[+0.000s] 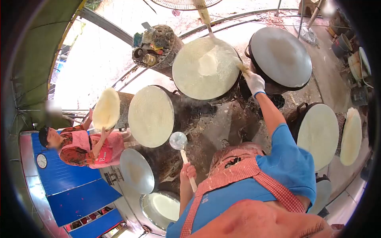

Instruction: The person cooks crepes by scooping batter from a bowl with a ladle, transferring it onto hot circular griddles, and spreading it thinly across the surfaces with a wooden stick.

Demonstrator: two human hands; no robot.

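My left hand (188,171) is wrapped round the pale handle of a ladle (178,141), whose round bowl points up and away from me. At the far end of my other arm, my right hand (255,82) wears a white glove. It grips a wooden spreader (243,68) whose head touches the right side of a batter-covered round griddle (190,81). A lighter patch of batter (209,62) lies near the middle of that griddle. Whether the ladle holds anything I cannot make out.
Other round griddles stand around me: a bare one (281,55), and batter-covered ones at left (151,116) and right (318,135). A co-worker (91,146) at left holds a large thin pancake (106,109). Below lies a batter basin (152,214); a cluttered stand (158,47) rises beyond.
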